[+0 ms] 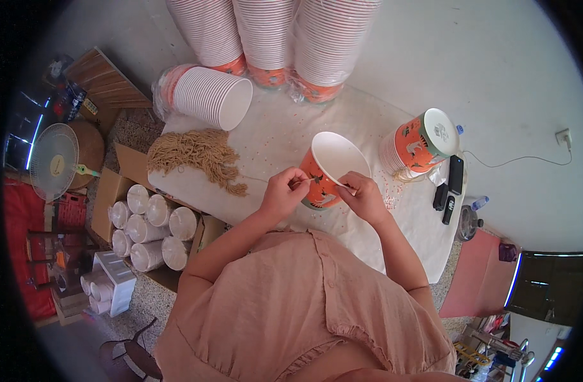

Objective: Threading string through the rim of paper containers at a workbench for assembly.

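An orange paper bucket with a white inside and printed animal figures stands tilted on the covered table in front of me. My left hand is at its left side, fingertips pinched on a thin pale cord against the wall. My right hand is closed at the near right rim, with a small pale end, seemingly of cord, showing at its fingertips. Both hands touch or nearly touch the bucket. A bundle of tan cords lies at the table's left.
Behind stand tall wrapped stacks of buckets; another stack lies on its side. Upside-down buckets stand at right, beside black devices. A carton of wrapped white stacks and a fan are at left. Small scraps dot the tablecloth.
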The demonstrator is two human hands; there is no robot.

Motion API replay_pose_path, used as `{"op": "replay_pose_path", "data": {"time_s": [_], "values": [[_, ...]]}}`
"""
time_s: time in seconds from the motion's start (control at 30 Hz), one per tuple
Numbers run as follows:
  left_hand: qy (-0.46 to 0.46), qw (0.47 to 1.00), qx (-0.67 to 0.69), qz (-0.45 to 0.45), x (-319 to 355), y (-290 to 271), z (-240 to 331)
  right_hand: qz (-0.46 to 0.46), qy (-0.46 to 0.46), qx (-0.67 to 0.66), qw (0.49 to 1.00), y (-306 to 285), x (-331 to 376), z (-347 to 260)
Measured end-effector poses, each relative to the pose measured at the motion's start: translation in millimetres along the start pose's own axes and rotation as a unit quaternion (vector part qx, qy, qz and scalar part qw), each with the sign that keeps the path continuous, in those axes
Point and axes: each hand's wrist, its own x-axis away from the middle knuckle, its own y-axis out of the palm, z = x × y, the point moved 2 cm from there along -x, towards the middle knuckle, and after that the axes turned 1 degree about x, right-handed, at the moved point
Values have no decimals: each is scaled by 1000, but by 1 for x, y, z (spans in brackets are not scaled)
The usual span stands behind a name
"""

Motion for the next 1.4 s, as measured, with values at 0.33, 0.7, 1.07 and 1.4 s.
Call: {"op": "replay_pose_path", "data": {"time_s": [0.33, 0.7, 1.07, 1.4], "values": [[61, 995, -83, -6, 0, 11, 23, 44, -32, 33, 998, 5, 0, -15], [73, 990, -123, 0, -2, 11, 22, 52, -32, 54, 997, 9, -3, -23], [54, 998, -45, -1, -4, 17, -8, 55, -85, 132, 986, 20, -1, -20], [-195, 962, 188, -26, 2, 23, -47, 24, -130, 224, 966, 50, 8, 6]]}}
